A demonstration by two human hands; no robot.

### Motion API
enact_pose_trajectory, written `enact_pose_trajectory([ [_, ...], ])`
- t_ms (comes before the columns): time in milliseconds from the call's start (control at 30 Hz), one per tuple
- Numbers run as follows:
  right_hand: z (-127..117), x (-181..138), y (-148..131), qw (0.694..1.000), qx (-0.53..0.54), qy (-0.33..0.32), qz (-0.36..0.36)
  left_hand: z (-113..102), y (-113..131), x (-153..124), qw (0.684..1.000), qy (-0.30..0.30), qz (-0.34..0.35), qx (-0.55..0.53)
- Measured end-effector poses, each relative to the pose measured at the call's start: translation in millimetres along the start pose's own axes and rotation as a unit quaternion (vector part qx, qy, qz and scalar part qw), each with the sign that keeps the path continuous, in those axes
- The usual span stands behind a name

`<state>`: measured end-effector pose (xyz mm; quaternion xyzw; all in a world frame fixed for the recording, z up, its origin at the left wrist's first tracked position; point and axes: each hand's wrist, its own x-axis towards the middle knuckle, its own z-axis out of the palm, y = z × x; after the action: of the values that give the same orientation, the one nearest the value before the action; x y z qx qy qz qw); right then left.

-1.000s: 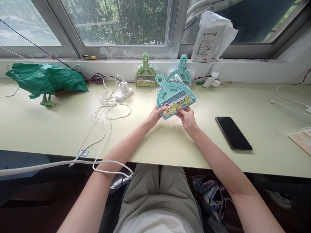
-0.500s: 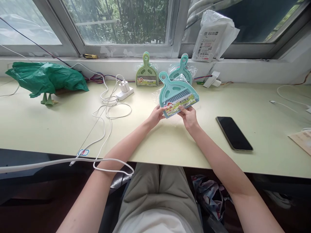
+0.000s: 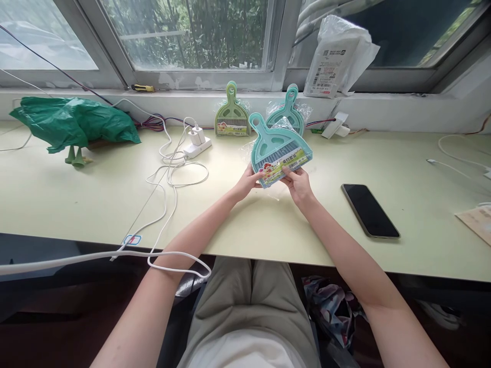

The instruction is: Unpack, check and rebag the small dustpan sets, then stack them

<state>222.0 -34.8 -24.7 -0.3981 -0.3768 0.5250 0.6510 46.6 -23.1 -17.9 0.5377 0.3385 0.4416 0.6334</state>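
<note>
Both hands hold a turquoise dustpan (image 3: pixel 278 137) in clear wrap, a grey-bristled brush nested in it and a printed label along its lower edge. It is raised over the table, its handle tilted to the upper left. My left hand (image 3: pixel 247 184) grips the lower left corner, thumb on the front. My right hand (image 3: pixel 298 186) pinches the lower edge right of the middle; the fingers behind are partly hidden. Behind it a second turquoise dustpan (image 3: pixel 288 110) leans on the wall, partly covered. Left of that stands a green dustpan (image 3: pixel 232 112) with its own brush and label.
A black phone (image 3: pixel 370 210) lies on the pale table (image 3: pixel 429 230) to the right. White cables (image 3: pixel 174 191) and a power strip (image 3: pixel 197 148) spread on the left, near a green plastic bag (image 3: pixel 76 125). A white package (image 3: pixel 333 61) and a yellow cutter (image 3: pixel 142 88) rest on the sill.
The held dustpan has turned and shifted very slightly left, and its label shows more plainly. Both hands keep their hold in nearly the same place.
</note>
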Motion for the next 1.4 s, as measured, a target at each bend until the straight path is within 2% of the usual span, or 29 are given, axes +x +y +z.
enact_pose_trajectory([
  [433, 0.3, 0.1, -0.8, 1.000, 0.009, -0.007, 0.019, -2.5, -2.6, 2.1, 1.000, -0.009, 0.012, -0.009],
  [667, -5.4, 5.3, 1.5, 0.998, 0.005, -0.025, 0.057, -3.1, -0.1, 0.3, 0.999, -0.036, 0.013, -0.007],
  [933, -5.2, 7.1, -4.6, 0.995, 0.003, -0.057, 0.083, -7.8, 2.1, 3.1, 1.000, -0.023, 0.002, -0.018],
  [1233, -1.4, 5.2, -8.7, 0.993, 0.000, -0.031, 0.113, -8.8, 2.8, 1.8, 1.000, -0.031, 0.002, -0.002],
  [1400, -3.2, 5.4, -15.4, 0.989, -0.055, -0.020, 0.139, -8.0, 3.6, 1.6, 1.000, -0.024, -0.003, -0.010],
])
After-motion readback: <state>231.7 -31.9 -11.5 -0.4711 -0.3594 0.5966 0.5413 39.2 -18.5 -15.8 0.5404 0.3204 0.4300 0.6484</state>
